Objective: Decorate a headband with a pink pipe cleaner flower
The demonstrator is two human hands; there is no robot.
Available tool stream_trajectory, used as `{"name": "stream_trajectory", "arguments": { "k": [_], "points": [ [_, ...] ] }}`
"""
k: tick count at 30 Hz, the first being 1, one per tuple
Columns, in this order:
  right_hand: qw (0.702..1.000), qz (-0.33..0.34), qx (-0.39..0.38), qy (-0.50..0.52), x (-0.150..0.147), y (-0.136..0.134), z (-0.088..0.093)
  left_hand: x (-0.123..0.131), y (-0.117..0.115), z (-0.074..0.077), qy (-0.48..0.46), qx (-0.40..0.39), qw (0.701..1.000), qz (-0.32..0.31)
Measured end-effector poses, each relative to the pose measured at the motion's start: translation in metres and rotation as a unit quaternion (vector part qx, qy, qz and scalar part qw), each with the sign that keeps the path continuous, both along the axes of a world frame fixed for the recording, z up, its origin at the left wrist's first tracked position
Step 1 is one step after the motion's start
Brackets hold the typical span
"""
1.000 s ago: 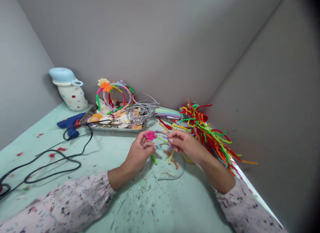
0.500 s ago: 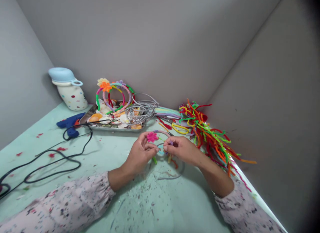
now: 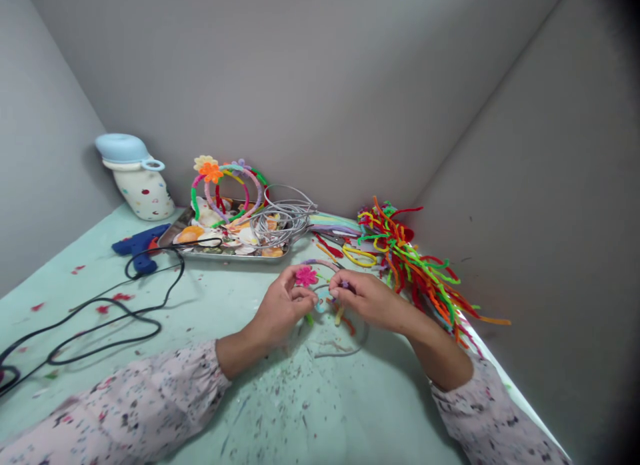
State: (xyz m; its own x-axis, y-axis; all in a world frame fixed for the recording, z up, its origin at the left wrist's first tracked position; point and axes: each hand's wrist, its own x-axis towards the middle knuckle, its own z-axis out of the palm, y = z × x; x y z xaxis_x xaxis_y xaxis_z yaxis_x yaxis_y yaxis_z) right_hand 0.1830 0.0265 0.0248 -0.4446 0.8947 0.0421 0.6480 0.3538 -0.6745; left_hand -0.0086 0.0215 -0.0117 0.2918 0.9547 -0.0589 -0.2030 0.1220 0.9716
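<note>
My left hand [image 3: 279, 306] pinches a headband [image 3: 320, 263] wrapped in fuzzy pipe cleaner, just below a pink pipe-cleaner flower [image 3: 305, 276] fixed on it. My right hand [image 3: 365, 296] is closed on the same headband a little to the right, fingertips pinching a purple pipe cleaner against it. Both hands hover just above the pale green table [image 3: 210, 312]. Short pipe-cleaner offcuts [image 3: 345, 320] in green, yellow and orange lie under the hands.
A metal tray [image 3: 220, 252] holds shells, grey bare headbands [image 3: 283, 222] and finished colourful headbands [image 3: 227, 185]. A blue glue gun [image 3: 140, 244] with a black cord [image 3: 100, 318] lies left. A white jug [image 3: 136, 178] stands in the corner. Loose pipe cleaners [image 3: 415, 265] pile up right.
My right hand has slid left along the headband, closer to my left hand and the pink flower. The left hand has barely moved.
</note>
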Motion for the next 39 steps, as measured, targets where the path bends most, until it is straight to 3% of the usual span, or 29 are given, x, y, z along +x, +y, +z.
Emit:
{"name": "stream_trajectory", "arguments": {
  "k": [3,10,16,20,23,26,34,39],
  "points": [
    [0.999,-0.033,0.015,-0.005,0.004,0.004,0.001,0.0,0.001,-0.001,-0.016,0.007,1.0,0.009],
    [0.97,-0.171,0.163,-0.051,0.021,0.017,-0.004,-0.002,0.004,0.001,-0.029,0.001,0.996,0.083],
    [0.977,-0.141,0.156,-0.045,0.028,0.026,-0.022,-0.004,0.007,-0.004,-0.025,0.034,0.996,0.078],
    [0.969,-0.149,0.173,-0.09,0.04,0.021,-0.002,-0.004,0.008,-0.004,-0.014,0.033,0.997,0.071],
    [0.969,-0.125,0.087,-0.196,0.052,0.011,0.021,-0.004,0.006,-0.003,-0.006,0.033,0.997,0.068],
    [0.952,-0.118,0.001,-0.281,0.06,0.001,0.031,-0.005,0.004,-0.002,0.014,0.039,0.997,0.06],
    [0.865,-0.165,-0.142,-0.452,0.07,-0.022,0.018,-0.004,0.004,0.001,0.028,0.044,0.997,0.048],
    [0.863,-0.155,-0.148,-0.459,0.075,-0.019,0.01,-0.005,0.004,-0.002,0.029,0.053,0.997,0.049]
  ]
}}
